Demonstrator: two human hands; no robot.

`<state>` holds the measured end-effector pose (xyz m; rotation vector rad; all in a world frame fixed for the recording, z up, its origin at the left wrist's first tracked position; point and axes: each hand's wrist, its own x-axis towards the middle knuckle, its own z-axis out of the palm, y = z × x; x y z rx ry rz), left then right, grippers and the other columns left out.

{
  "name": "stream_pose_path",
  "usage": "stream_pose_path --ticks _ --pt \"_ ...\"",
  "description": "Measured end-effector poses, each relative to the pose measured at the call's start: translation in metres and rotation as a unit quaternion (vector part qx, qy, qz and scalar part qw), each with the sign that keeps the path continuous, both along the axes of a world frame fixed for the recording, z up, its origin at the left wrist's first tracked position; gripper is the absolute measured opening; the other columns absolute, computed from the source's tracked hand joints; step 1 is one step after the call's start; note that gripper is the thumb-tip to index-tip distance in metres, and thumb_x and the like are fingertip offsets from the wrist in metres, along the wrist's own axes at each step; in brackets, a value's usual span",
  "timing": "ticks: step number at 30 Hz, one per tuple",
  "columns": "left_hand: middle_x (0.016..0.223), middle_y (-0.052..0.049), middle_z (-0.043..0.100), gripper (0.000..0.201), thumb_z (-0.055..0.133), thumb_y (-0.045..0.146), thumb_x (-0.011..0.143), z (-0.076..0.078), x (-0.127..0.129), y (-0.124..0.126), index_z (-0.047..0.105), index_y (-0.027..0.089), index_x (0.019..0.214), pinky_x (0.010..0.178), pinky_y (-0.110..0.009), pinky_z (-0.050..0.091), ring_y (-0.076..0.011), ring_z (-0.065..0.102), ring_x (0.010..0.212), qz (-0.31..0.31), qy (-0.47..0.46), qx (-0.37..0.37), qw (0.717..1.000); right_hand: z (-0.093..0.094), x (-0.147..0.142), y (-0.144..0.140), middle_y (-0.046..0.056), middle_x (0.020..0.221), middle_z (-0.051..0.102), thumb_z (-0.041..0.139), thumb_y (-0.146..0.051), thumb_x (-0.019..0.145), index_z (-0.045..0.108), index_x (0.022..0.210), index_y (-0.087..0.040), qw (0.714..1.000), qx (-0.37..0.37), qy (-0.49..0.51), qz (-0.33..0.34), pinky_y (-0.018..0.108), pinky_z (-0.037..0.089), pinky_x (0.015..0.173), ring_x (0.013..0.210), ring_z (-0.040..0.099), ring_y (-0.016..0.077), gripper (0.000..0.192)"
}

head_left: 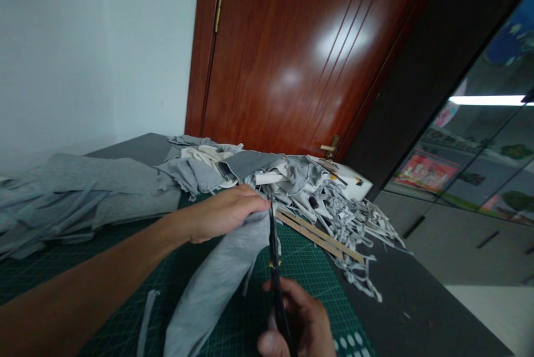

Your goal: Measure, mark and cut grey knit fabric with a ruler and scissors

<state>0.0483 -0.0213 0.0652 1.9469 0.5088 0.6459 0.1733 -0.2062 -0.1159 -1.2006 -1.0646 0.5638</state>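
My left hand [233, 207] is closed on the upper end of a long piece of grey fabric [217, 279], which hangs down toward the near edge of the view. Black scissors [274, 246] are in my right hand [302, 315], fingers wrapped round the handles. Their blades point away from me and lie along the fabric's right edge, close to my left fingertips. Whether the blades are apart cannot be made out. Under both hands spreads a green cutting mat [233, 318] with a grid. A narrow grey strip [147, 321] lies on it at the left.
Grey fabric pieces [104, 179] are stacked at the left. A heap of fabric scraps [334, 201] covers the back and right, beside wooden rulers [321, 237]. A white box [356, 182] stands behind it. Beyond the table are a brown door [283, 56] and a cabinet [442, 240].
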Motion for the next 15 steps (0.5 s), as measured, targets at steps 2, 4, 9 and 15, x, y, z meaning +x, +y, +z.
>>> stream_pose_path --ticks 2,4,9,15 --pt "0.079 0.000 0.063 0.031 0.062 0.049 0.081 -0.001 0.001 -0.001 0.062 0.022 0.065 0.077 -0.033 0.044 -0.0214 0.057 0.082 -0.011 0.005 -0.016 1.000 0.003 0.001 -0.002 -0.007 0.054 0.050 0.086 -0.079 0.071 0.076 0.120 -0.020 1.000 -0.011 -0.016 -0.011 0.027 0.033 0.047 0.044 0.041 0.0126 0.077" --pt "0.083 -0.001 0.064 0.031 0.062 0.050 0.079 -0.003 0.002 -0.001 0.065 0.021 0.068 0.077 -0.033 0.044 -0.0217 0.058 0.084 -0.017 0.008 -0.035 0.999 0.007 0.003 -0.004 -0.006 0.054 0.051 0.086 -0.080 0.070 0.078 0.116 -0.021 0.998 -0.033 -0.040 -0.025 0.027 0.038 0.046 0.044 0.044 0.0139 0.076" --pt "0.078 0.001 0.063 0.029 0.074 0.048 0.072 -0.009 0.006 0.001 0.067 0.021 0.072 0.069 -0.031 0.044 -0.0195 0.058 0.076 -0.027 -0.005 -0.155 0.988 0.018 0.004 -0.006 -0.006 0.049 0.048 0.090 -0.079 0.066 0.080 0.104 -0.022 0.993 -0.073 -0.087 -0.027 0.027 0.040 0.043 0.043 0.045 0.0145 0.069" --pt "0.063 0.003 0.057 0.033 0.077 0.049 0.073 -0.012 0.004 0.005 0.063 0.021 0.064 0.059 -0.028 0.039 -0.0151 0.050 0.060 -0.112 -0.004 -0.215 0.970 0.045 0.007 -0.006 -0.006 0.053 0.058 0.097 -0.067 0.069 0.076 0.109 -0.020 0.996 -0.080 0.010 -0.050 0.023 0.037 0.039 0.039 0.046 0.0113 0.065"
